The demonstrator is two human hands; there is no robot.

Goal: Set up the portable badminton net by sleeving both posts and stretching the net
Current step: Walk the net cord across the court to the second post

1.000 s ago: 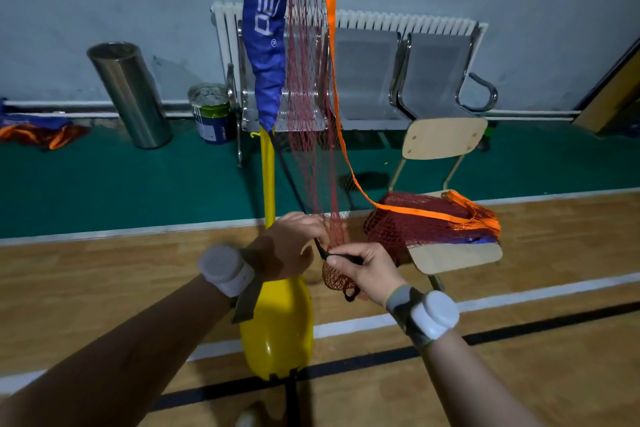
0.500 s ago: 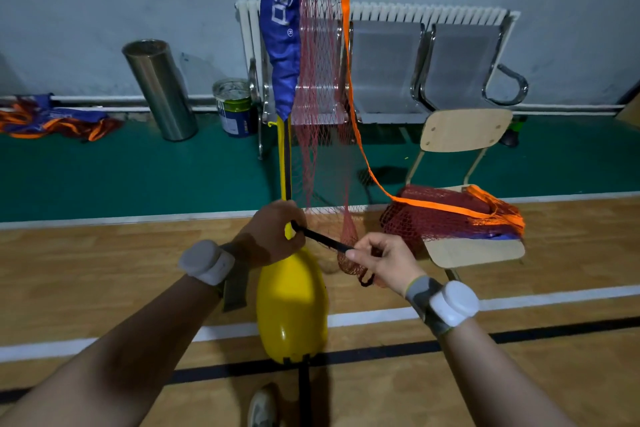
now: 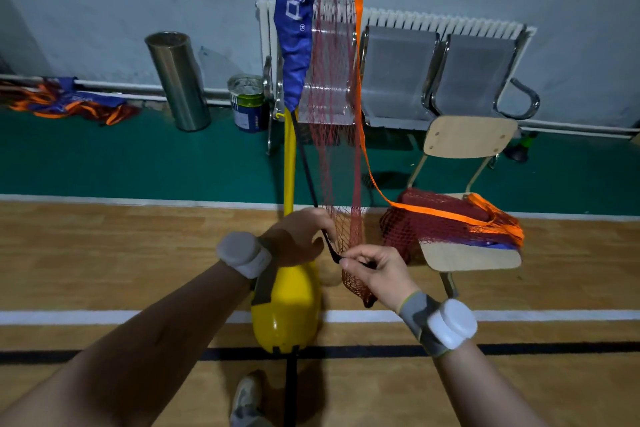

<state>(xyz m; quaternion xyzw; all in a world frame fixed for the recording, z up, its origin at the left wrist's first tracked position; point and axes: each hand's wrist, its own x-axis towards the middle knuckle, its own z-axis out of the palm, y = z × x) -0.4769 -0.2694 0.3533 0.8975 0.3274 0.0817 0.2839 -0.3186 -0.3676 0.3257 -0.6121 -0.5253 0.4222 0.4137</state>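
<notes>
A yellow post rises from its yellow base in front of me. The net's blue sleeve covers the post's upper part. Red mesh and an orange edge band hang beside it and trail to a bundled heap of net on a chair. My left hand grips a thin black strap close to the post. My right hand pinches the strap's other end, with bunched mesh hanging under its fingers.
The wooden chair stands to the right of the base. Metal bench seats, a paint can and a steel bin line the wall. More net fabric lies at far left. My shoe is by the base.
The black strap was stretched between my hands half a second ago; now my hands are closer and the strap runs steeper. The view has shifted left.
</notes>
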